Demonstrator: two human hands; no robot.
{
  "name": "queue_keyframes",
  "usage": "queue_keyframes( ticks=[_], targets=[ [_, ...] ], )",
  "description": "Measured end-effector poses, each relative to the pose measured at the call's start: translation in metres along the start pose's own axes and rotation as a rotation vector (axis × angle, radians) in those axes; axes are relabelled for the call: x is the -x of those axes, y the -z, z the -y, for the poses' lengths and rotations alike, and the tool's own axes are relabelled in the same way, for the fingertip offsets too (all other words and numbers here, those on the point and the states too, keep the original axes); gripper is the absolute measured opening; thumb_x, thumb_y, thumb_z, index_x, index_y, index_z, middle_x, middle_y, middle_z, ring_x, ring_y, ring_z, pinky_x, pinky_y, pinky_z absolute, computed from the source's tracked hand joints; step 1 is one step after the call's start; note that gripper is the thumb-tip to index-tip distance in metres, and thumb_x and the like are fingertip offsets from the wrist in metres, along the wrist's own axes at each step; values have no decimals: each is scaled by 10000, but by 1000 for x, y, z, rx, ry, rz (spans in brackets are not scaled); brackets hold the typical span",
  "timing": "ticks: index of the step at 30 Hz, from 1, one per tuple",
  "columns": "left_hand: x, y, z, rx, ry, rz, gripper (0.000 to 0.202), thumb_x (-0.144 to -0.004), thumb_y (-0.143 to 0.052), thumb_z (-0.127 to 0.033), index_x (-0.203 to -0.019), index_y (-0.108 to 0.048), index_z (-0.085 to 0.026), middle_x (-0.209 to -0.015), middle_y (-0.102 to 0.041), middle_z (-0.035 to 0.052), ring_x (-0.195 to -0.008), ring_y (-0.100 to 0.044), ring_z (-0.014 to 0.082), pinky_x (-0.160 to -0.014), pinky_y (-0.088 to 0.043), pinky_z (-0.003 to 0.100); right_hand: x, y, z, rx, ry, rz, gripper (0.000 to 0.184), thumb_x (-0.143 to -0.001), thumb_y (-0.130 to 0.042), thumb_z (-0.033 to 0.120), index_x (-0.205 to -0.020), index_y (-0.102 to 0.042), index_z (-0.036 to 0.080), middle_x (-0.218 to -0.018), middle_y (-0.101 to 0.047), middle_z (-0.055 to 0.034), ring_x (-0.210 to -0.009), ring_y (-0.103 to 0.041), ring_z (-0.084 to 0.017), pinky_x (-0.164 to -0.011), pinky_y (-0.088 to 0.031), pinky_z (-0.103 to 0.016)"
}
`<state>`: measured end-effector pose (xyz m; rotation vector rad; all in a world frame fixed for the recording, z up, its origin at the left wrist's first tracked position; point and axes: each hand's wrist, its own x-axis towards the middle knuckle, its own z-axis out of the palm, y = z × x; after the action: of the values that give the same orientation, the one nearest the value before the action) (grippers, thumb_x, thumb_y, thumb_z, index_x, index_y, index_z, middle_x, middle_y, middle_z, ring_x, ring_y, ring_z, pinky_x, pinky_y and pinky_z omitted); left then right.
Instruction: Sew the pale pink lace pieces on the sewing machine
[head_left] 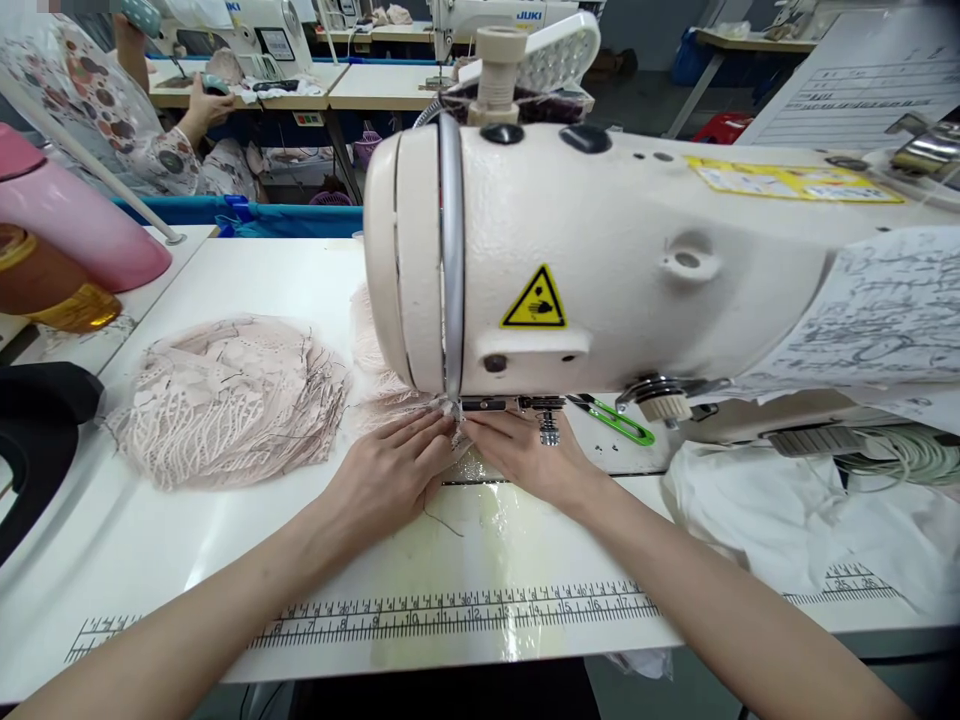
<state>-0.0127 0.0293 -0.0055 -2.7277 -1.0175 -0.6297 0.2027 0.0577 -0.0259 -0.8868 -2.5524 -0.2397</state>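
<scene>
A pale pink piece of lace fabric lies under the head of a white sewing machine, partly hidden behind it. My left hand is closed on the near edge of the lace, thumb and fingers together just left of the needle area. From the other side my right hand reaches under the machine head, its fingertips gripping the same edge by the presser foot. The machine covers part of those fingers. A loose dark thread trails on the table below my left hand.
A heap of pink lace pieces sits at left, near a black curved object and a pink bottle. Green thread snips and white cloth lie right. A printed ruler runs along the front. A co-worker's hand is beyond.
</scene>
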Motion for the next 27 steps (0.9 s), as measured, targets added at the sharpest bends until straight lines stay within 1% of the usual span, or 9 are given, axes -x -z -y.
queue_keyframes(
  ticks=[2,4,7,10,13,21,27],
  targets=[
    [-1,1,1,0,15,-18,214,-918,-462,-132,-997,-660,-121,-1142,-714,101,-1075,-678,210,-968,-562,346,-3,2,3,35,-1,-38,201,-907,-510,122,-1018,-654,207,-1047,-704,-31,-871,-622,-174,-752,-467,-334],
    [-1,1,1,-9,14,-24,222,-914,-450,-123,-980,-663,-125,-1128,-720,96,-1059,-685,208,-964,-562,344,-5,3,6,32,11,-39,173,-924,-512,154,-1017,-651,197,-1017,-705,-37,-851,-609,-162,-718,-458,-313],
    [-1,1,1,-25,19,-3,238,-908,-437,-121,-982,-664,-114,-1147,-711,108,-1068,-682,218,-960,-563,352,-7,2,9,-58,59,-24,175,-939,-489,143,-980,-651,193,-946,-694,-36,-837,-585,-138,-720,-450,-283],
    [1,0,2,-40,47,15,264,-888,-446,-122,-1046,-656,-89,-1184,-692,129,-1089,-672,229,-940,-570,343,-8,2,11,-140,58,-33,206,-934,-479,105,-864,-645,205,-856,-676,-15,-831,-567,-131,-732,-437,-274],
    [3,-2,3,-60,56,8,336,-883,-434,-121,-1152,-630,-70,-1180,-694,126,-1095,-668,226,-936,-568,335,-8,4,13,-167,46,-52,234,-931,-478,87,-808,-636,209,-811,-660,-3,-836,-560,-125,-740,-423,-266],
    [5,-5,4,-51,72,13,356,-885,-453,-129,-1191,-631,-89,-1226,-673,120,-1132,-648,236,-945,-555,342,-8,2,14,-193,38,-77,238,-938,-474,92,-812,-639,207,-811,-652,-1,-830,-549,-117,-753,-419,-264],
    [6,-7,3,-54,86,28,363,-910,-450,-163,-1227,-617,-102,-1250,-658,123,-1139,-644,251,-939,-561,372,-7,1,12,-195,36,-34,242,-953,-444,109,-840,-636,202,-849,-653,-20,-858,-560,-128,-759,-438,-264]
  ],
)
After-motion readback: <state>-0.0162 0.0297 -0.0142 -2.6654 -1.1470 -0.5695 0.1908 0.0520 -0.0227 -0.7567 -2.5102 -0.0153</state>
